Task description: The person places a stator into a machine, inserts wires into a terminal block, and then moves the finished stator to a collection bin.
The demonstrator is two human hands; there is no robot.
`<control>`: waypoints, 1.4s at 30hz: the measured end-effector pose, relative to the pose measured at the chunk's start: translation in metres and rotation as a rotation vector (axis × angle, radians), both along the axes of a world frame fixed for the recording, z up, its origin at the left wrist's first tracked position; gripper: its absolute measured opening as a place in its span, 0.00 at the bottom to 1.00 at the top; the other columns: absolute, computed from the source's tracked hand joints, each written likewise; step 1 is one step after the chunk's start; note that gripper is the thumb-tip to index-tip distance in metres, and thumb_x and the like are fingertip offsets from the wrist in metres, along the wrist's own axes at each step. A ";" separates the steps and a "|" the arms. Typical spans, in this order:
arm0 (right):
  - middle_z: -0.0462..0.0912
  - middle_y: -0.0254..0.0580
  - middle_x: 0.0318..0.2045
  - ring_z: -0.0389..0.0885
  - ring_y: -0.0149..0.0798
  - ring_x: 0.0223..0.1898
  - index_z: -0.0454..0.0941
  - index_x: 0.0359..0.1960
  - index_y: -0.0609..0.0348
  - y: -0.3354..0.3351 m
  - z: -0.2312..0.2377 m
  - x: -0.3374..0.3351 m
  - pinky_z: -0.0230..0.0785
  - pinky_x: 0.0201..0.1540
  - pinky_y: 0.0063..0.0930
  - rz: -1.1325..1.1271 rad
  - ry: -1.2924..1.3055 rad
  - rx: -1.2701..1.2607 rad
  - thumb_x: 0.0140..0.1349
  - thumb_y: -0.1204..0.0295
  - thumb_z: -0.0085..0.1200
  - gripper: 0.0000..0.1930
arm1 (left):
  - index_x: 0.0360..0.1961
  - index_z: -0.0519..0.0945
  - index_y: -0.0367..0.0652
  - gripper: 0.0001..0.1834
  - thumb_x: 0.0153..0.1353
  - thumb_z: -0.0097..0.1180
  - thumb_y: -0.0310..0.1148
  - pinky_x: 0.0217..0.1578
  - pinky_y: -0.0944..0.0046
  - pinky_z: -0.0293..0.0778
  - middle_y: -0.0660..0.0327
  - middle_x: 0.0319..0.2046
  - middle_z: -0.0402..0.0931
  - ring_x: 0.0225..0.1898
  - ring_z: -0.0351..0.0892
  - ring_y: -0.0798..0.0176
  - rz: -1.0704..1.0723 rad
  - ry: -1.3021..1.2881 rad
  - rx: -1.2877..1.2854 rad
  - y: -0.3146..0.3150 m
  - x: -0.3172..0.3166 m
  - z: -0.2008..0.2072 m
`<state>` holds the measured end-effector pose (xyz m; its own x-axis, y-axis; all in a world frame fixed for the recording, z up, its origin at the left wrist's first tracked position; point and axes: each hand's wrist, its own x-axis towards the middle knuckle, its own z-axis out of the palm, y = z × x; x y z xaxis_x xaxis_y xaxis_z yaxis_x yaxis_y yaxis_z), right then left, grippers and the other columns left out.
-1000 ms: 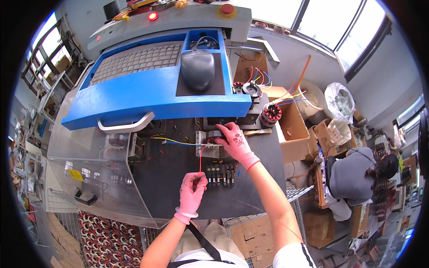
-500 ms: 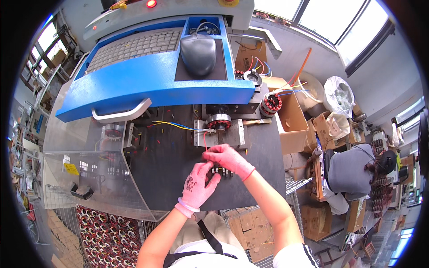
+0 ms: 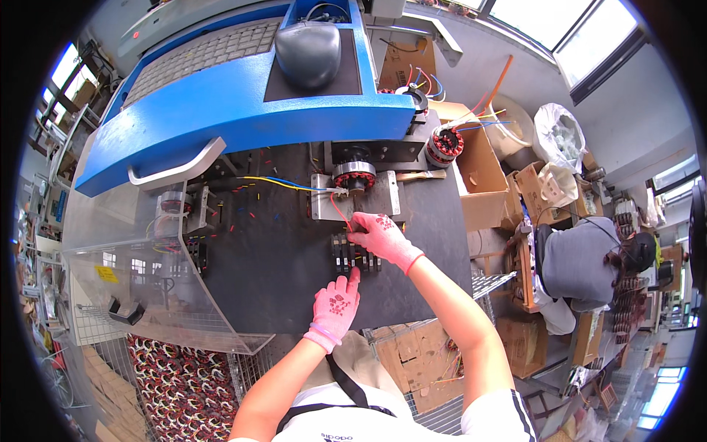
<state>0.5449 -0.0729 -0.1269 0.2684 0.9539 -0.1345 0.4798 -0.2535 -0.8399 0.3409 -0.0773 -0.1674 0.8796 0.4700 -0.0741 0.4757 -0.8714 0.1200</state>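
Observation:
A stator with red windings [image 3: 355, 177] is mounted on a metal fixture [image 3: 391, 200] on the dark bench. Its blue and yellow wires [image 3: 287, 183] stretch off to the left, while a red wire [image 3: 339, 209] bends down toward me. My right hand [image 3: 387, 241], in a pink glove, pinches that red wire near its end, just above a row of black clip terminals [image 3: 345, 254]. My left hand [image 3: 336, 306], also gloved, holds nothing; its index finger reaches forward to the near edge of the terminals. The wire's tip is hidden by my right fingers.
A blue drawer [image 3: 243, 140] with keyboard and black mouse [image 3: 308, 55] overhangs the bench's far side. A clear plastic cover [image 3: 147, 272] stands at left. Another wired stator [image 3: 445, 146] sits by a cardboard box [image 3: 486, 191] at right. A person in grey [image 3: 582, 261] sits farther right.
My hands have separated: the left drew back with its index finger extended to the terminals, while the right brought the red wire down to them. The view has shifted slightly.

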 end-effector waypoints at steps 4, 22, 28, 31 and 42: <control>0.76 0.36 0.25 0.76 0.30 0.25 0.75 0.31 0.60 0.001 -0.004 -0.001 0.70 0.26 0.28 -0.009 -0.020 0.026 0.57 0.71 0.60 0.07 | 0.65 0.65 0.49 0.30 0.61 0.52 0.41 0.30 0.56 0.74 0.60 0.36 0.71 0.35 0.76 0.60 -0.007 -0.011 0.017 0.003 -0.001 -0.005; 0.77 0.28 0.24 0.73 0.20 0.24 0.82 0.33 0.60 0.032 0.041 -0.028 0.63 0.26 0.16 -0.140 1.025 -0.111 0.65 0.54 0.55 0.19 | 0.54 0.73 0.39 0.38 0.68 0.29 0.64 0.23 0.74 0.66 0.62 0.37 0.79 0.27 0.74 0.71 0.385 -1.313 -1.397 0.114 0.034 0.094; 0.79 0.27 0.25 0.75 0.20 0.26 0.79 0.40 0.60 0.021 0.045 -0.009 0.66 0.27 0.19 -0.086 0.573 -0.108 0.65 0.66 0.56 0.10 | 0.55 0.75 0.43 0.18 0.67 0.53 0.39 0.32 0.70 0.73 0.64 0.38 0.76 0.31 0.75 0.70 0.206 -0.948 -1.032 0.026 -0.012 0.069; 0.78 0.29 0.23 0.74 0.22 0.25 0.76 0.34 0.61 0.005 0.037 -0.002 0.66 0.25 0.21 -0.073 0.189 -0.051 0.63 0.68 0.55 0.08 | 0.61 0.70 0.49 0.31 0.56 0.60 0.42 0.37 0.56 0.74 0.60 0.39 0.69 0.36 0.76 0.57 0.178 -0.492 -0.370 0.013 -0.012 0.042; 0.78 0.50 0.23 0.78 0.48 0.26 0.72 0.35 0.63 0.004 0.008 -0.015 0.69 0.31 0.38 0.002 -0.148 0.085 0.59 0.71 0.58 0.10 | 0.65 0.66 0.51 0.31 0.61 0.51 0.45 0.35 0.57 0.71 0.62 0.39 0.69 0.38 0.73 0.61 0.084 -0.053 0.009 0.006 -0.012 -0.009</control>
